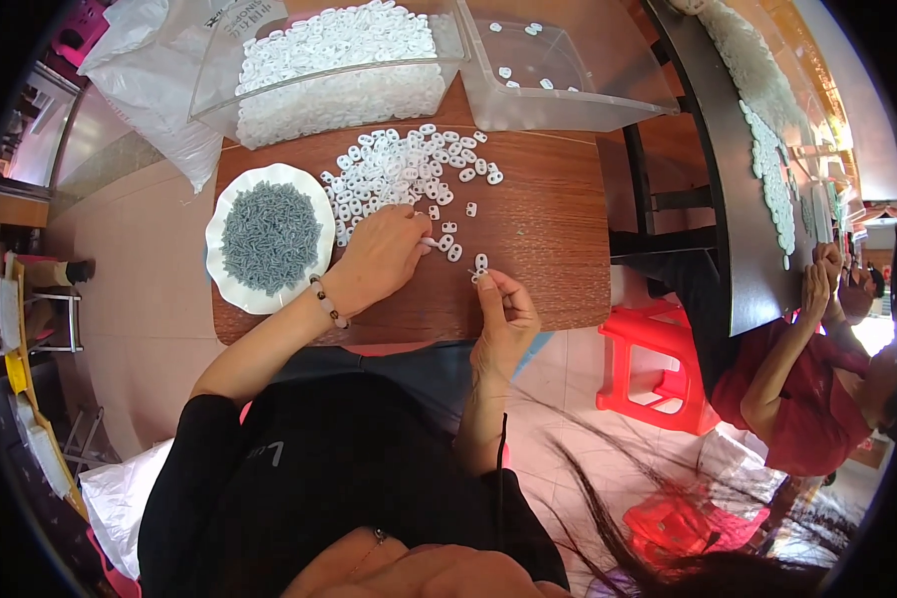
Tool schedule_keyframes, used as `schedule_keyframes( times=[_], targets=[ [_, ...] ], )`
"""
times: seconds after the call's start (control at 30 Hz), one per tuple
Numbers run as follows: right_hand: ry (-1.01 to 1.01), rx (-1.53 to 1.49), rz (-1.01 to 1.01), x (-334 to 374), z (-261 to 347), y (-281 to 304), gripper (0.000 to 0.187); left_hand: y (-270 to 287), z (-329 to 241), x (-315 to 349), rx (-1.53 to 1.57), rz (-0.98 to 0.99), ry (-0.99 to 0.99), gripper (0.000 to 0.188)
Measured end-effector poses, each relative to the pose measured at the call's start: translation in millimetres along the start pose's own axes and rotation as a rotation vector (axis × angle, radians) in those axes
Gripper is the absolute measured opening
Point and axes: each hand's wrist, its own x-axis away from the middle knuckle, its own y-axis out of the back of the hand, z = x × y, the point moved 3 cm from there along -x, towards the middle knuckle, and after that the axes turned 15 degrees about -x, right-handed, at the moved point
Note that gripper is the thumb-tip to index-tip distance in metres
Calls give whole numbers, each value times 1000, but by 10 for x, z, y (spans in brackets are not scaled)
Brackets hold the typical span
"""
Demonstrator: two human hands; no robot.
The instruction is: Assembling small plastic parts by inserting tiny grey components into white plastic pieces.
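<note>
My left hand (381, 257) is over the brown wooden table, right of the plate. Its fingers are closed on a small white plastic piece (429, 241), beside the loose pile. Near the table's front edge, my right hand (505, 317) pinches another white oval piece with two holes (479, 276) between thumb and forefinger. A thin dark bit shows at that pinch, too small to name. Similar white two-hole pieces (394, 169) lie heaped beyond my left hand, with several scattered toward the right. A white scalloped plate (219, 261) at the left holds many short grey pins (271, 237).
A clear bin (341, 72) full of white pieces stands at the back; another bin (568, 110) beside it holds several. A white sack (159, 85) is back left. On the right are a red stool (658, 344), a dark table (743, 249) and a person in red (807, 399).
</note>
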Motion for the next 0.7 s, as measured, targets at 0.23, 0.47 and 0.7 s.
schedule_keyframes(
  times=[0.23, 0.47, 0.7],
  targets=[
    [-8, -23, 35, 13, 2, -50, 13, 134, 33, 153, 282, 28, 142, 14],
    [-50, -19, 43, 20, -45, -130, 13, 4, 172, 347, 1014, 244, 527, 15],
    [-43, -22, 39, -4, -58, -95, 12, 104, 78, 358, 9, 34, 144, 22]
  ],
)
